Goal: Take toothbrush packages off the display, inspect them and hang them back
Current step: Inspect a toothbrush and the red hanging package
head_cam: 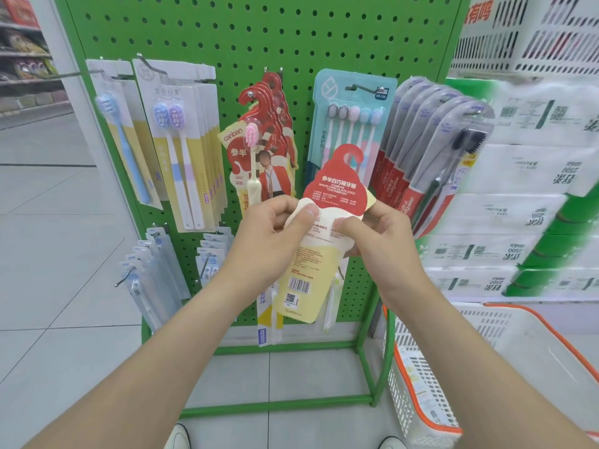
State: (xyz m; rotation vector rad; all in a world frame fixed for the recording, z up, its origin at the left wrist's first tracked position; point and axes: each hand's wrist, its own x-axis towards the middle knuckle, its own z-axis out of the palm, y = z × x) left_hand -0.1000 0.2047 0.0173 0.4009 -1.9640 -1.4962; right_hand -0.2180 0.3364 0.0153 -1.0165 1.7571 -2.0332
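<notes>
Our left hand (275, 222) pinches the left side of a red-and-cream package (334, 186), held clear of the hooks before the pegboard's (227, 34) middle, printed back toward us; our right hand (376, 231) pinches its right side, a basket (421, 384) at lower right.
</notes>
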